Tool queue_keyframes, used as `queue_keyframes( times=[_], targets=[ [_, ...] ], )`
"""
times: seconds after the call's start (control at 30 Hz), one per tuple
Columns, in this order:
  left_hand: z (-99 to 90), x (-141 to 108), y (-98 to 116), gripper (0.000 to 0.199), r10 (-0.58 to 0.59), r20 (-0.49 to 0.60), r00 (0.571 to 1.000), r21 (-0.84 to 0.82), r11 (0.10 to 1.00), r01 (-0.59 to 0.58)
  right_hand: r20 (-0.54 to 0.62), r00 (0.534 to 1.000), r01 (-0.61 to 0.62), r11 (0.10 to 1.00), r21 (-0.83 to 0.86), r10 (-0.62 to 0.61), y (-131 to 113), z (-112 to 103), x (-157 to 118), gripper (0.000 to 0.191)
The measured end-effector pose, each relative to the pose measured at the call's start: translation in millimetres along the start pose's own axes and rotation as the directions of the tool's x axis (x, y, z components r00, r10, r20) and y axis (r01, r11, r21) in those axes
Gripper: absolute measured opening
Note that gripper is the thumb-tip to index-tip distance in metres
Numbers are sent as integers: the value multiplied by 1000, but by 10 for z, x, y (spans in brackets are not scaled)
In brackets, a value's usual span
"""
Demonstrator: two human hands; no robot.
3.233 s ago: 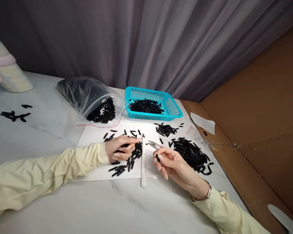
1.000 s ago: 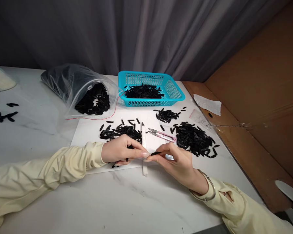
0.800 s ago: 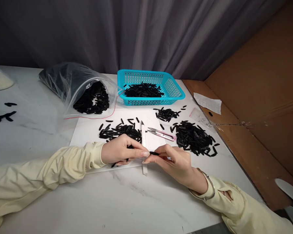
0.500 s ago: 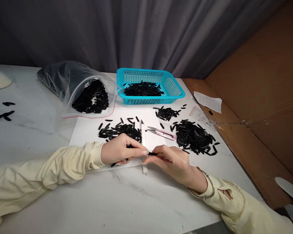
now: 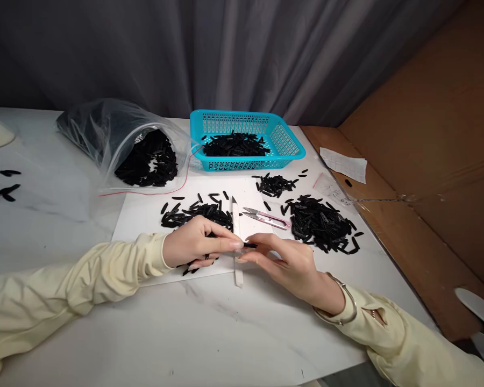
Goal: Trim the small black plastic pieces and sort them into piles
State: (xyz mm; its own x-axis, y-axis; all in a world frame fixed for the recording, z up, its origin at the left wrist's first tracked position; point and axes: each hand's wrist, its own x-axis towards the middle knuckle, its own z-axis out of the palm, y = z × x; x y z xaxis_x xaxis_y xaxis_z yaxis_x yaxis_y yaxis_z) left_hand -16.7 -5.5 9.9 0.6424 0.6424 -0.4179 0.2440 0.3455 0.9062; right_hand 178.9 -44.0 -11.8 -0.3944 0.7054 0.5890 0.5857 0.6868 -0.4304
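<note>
A small black strip-like piece is pinched by my left hand, thumb against forefinger, above the edge of a white sheet. My right hand curls its fingers about the strip's other end; its thumb tip sits a little below the strip. Under and behind my left hand lies a heap of similar black pieces. A white pen-shaped tool with a dark pointed tip lies upright in view between the hands. Just beyond my right hand are thread snips with pink handles.
More black pieces lie in a right-hand heap and a smaller heap. A blue basket and an open clear zip bag hold others. A cardboard wall bounds the right, a grey curtain the back.
My right fingers have parted slightly around the strip, and the thumb sits lower from it. Both hands have risen a little with the strip. The view has shifted slightly.
</note>
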Motion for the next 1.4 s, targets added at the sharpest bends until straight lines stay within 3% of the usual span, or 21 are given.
queue_keyframes(
  times=[0.17, 0.47, 1.4],
  targets=[
    [-53, 48, -39, 31, 11, -14, 1000, -174, 985, -14, 78, 981, -191, 960, 204, 179, 35, -38, 16, 13],
    [-41, 51, -46, 26, -4, -66, 998, -244, 970, -13, 126, 959, -281, 910, 304, 254, 30, -26, 33, 11],
    [-33, 51, -23, 25, -8, -90, 996, -201, 980, -10, 140, 947, -319, 875, 363, 288, -9, -36, 55, 14]
  ],
)
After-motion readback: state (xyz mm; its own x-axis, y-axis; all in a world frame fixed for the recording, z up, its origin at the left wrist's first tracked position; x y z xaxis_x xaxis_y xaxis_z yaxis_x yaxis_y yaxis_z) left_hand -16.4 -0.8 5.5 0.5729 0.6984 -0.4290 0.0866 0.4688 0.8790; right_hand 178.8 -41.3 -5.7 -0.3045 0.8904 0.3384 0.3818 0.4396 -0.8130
